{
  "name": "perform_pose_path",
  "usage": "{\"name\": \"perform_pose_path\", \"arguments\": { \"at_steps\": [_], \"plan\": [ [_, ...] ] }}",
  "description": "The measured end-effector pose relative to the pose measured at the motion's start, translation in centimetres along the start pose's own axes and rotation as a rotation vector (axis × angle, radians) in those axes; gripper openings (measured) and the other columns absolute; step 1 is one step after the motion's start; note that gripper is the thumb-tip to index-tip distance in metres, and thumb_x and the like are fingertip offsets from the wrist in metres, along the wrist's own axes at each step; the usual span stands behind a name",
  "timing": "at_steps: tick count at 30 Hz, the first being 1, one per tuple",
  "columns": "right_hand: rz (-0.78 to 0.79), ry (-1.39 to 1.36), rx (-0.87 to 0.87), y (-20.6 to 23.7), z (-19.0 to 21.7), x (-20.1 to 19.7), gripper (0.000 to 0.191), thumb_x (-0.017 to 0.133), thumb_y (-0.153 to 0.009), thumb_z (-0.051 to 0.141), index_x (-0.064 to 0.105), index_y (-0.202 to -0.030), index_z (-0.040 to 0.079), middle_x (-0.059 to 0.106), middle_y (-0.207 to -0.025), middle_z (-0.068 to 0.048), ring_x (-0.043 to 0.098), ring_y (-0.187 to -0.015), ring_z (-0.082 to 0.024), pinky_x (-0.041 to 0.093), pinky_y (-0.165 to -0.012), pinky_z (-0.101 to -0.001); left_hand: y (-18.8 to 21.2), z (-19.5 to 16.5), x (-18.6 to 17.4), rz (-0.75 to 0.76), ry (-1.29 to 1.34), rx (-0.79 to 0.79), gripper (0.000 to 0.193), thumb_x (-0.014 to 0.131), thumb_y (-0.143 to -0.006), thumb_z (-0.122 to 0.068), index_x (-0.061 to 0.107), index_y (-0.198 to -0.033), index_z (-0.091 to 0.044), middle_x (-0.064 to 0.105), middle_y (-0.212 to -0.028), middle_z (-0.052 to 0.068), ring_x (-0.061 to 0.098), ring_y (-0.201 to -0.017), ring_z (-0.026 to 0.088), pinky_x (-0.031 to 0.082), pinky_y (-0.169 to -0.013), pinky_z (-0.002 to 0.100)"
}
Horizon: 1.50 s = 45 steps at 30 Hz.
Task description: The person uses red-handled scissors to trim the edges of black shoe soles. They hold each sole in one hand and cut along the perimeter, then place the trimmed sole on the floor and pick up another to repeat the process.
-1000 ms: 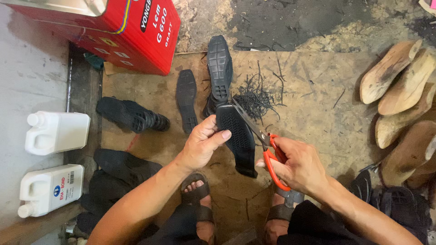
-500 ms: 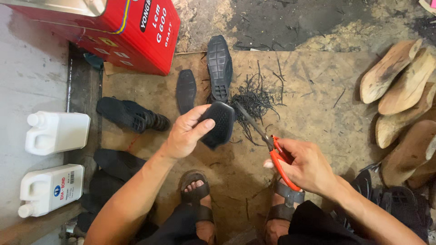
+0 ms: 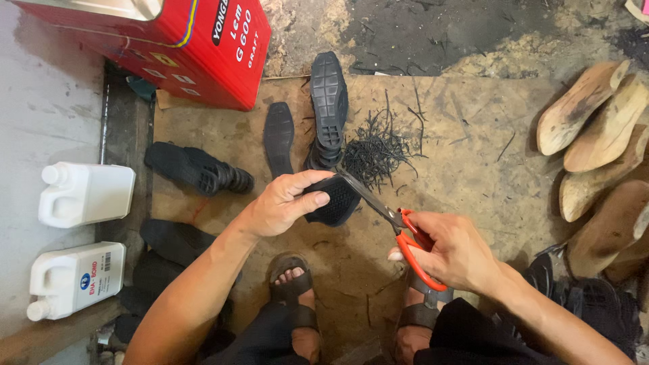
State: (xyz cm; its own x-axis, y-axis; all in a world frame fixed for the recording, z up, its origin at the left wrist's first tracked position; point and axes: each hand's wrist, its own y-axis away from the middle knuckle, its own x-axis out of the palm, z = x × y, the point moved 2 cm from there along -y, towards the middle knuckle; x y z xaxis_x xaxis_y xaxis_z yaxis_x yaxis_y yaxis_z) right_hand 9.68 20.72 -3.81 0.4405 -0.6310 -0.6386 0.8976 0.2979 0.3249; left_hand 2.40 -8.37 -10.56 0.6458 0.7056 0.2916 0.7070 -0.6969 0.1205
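Both hands work over the brown floor mat: the left hand is clamped around a black rubber shoe sole, thumb on its ribbed face, while the right hand grips the orange-handled scissors, whose blades meet the sole's edge. The thumb tip sits close to the blades, so a slip of the stiff rubber could likely nick it. The cut could also wander off the sole's outline if the rubber twists. A pile of black trimmings lies just beyond, near another sole and wooden shoe lasts
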Motion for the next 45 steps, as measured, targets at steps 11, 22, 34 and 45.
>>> {"name": "perform_pose_path", "arguments": {
  "at_steps": [11, 22, 34, 45],
  "plan": [
    [-0.005, 0.018, -0.036, 0.3, -0.1, -0.1, 0.047, 0.084, -0.075, 0.045, 0.064, -0.076, 0.003, 0.051, -0.054, -0.01, 0.049, -0.046, -0.025, 0.042, -0.047, -0.0382, 0.4, -0.3, 0.0, -0.023, -0.041, -0.06, 0.038, 0.063, -0.104, -0.008, 0.06, -0.14, 0.002, 0.072, -0.119, 0.003, 0.065, -0.106, 0.009, 0.055, -0.095, 0.027],
    [-0.02, -0.663, 0.223, 0.4, 0.0, 1.8, 0.031, 0.081, -0.08, 0.018, 0.069, -0.105, 0.005, 0.066, -0.067, 0.001, 0.057, -0.052, -0.006, 0.044, -0.043, -0.025, -1.1, -2.2, 6.1, 0.159, -0.397, 0.082, 0.044, 0.066, -0.099, -0.013, 0.057, -0.141, -0.001, 0.072, -0.125, 0.012, 0.071, -0.113, 0.02, 0.056, -0.101, 0.034],
    [-0.11, -0.837, 0.35, 1.0, -1.3, 0.8, 0.038, 0.08, -0.082, 0.015, 0.065, -0.115, 0.003, 0.064, -0.064, -0.005, 0.059, -0.043, -0.014, 0.044, -0.036, -0.0292, -1.2, 2.0, 8.1, 0.279, 0.516, -0.297, 0.044, 0.059, -0.105, -0.017, 0.05, -0.147, -0.008, 0.064, -0.139, 0.009, 0.063, -0.129, 0.023, 0.051, -0.113, 0.037],
    [-0.063, -0.377, 0.17, 0.1, -1.2, 0.8, 0.028, 0.08, -0.081, 0.027, 0.069, -0.098, 0.008, 0.062, -0.062, 0.002, 0.053, -0.053, -0.01, 0.044, -0.045, -0.0319, -1.2, -0.8, 2.6, -0.303, 0.626, 0.168, 0.056, 0.056, -0.101, 0.003, 0.038, -0.151, -0.014, 0.064, -0.132, 0.014, 0.071, -0.11, 0.025, 0.063, -0.088, 0.037]
  ]
}}
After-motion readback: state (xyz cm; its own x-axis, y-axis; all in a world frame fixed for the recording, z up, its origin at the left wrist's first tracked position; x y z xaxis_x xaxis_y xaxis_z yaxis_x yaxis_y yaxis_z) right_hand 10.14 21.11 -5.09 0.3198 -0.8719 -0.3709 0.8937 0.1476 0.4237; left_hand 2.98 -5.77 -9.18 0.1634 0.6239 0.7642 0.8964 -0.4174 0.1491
